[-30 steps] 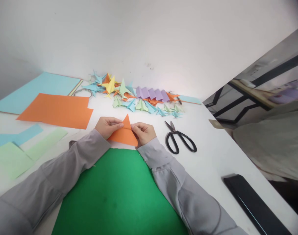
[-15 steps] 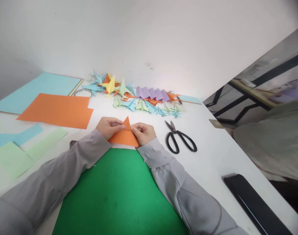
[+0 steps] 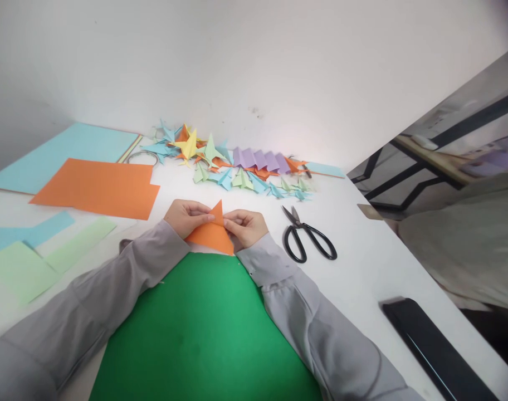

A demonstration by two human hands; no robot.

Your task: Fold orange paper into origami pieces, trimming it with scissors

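Between my two hands is a piece of orange paper (image 3: 212,238), folded to a point that stands up at the top. My left hand (image 3: 187,217) is closed on its left edge, thumb in front of the paper. On the other side my right hand (image 3: 246,225) pinches the right edge near the middle fold. The paper's lower part hangs down just above a large green sheet (image 3: 204,328), which lies between my forearms. Some fingertips are hidden behind the paper.
Black-handled scissors (image 3: 306,236) lie open to the right. Several folded paper shapes (image 3: 241,178) line the wall. Orange sheets (image 3: 95,186), a blue sheet (image 3: 70,145) and pale green pieces (image 3: 24,270) are on the left. A long black object (image 3: 433,345) rests at the lower right.
The orange paper has turned slightly: its tip has shifted a little right and its lower right corner sits lower. Both hands keep hold of it.
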